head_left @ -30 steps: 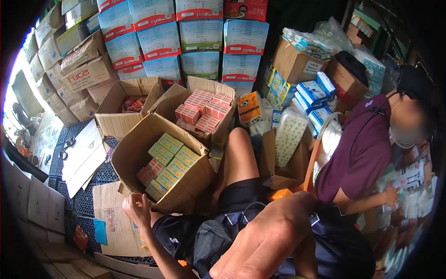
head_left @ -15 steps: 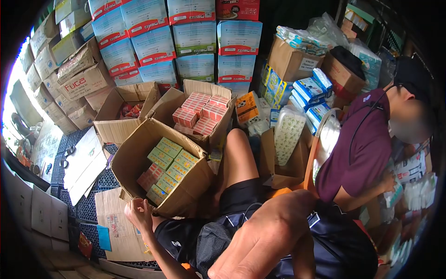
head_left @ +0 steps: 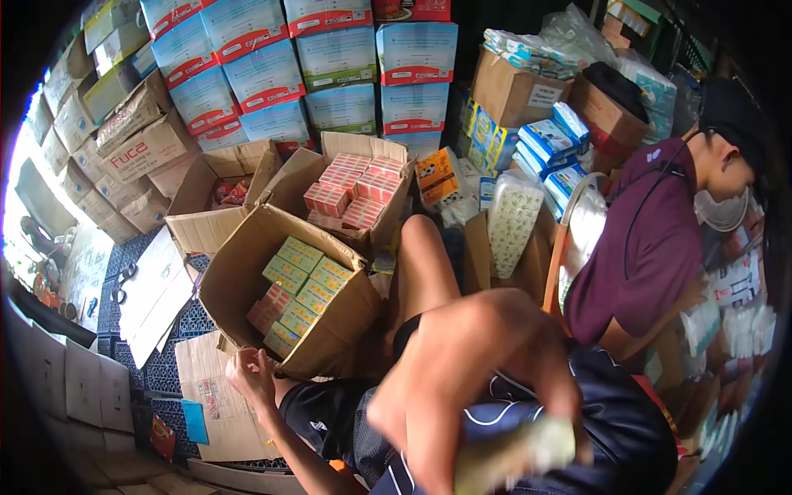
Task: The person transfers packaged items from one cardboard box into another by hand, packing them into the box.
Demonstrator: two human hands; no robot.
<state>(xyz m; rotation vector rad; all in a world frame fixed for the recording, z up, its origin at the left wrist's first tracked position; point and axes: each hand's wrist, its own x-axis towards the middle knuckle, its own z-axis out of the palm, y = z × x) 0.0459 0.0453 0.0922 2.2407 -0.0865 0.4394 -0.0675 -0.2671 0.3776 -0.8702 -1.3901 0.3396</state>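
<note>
My left hand [head_left: 251,376] is at the lower front corner of an open carton [head_left: 330,338], its fingers curled; whether they grip anything is hidden. Green-yellow small boxes [head_left: 313,295] and some red-and-white ones [head_left: 268,307] lie inside this carton. Large and blurred, my right hand [head_left: 474,363] is over my lap, closed around a pale greenish object [head_left: 528,454] too smeared to identify. Behind the near carton, another open carton [head_left: 392,148] holds red-and-white packs [head_left: 355,188].
Stacked blue-and-white cartons [head_left: 334,54] rise at the back. On the left are a Fuca carton [head_left: 148,148] and flattened white cardboard [head_left: 157,297]. A person in a maroon shirt [head_left: 648,239] sits at right, near plastic-wrapped packs [head_left: 747,330].
My right hand has lifted and turned, and the pale object has come into view beneath it. The view has shifted slightly. My left hand stays by the carton corner.
</note>
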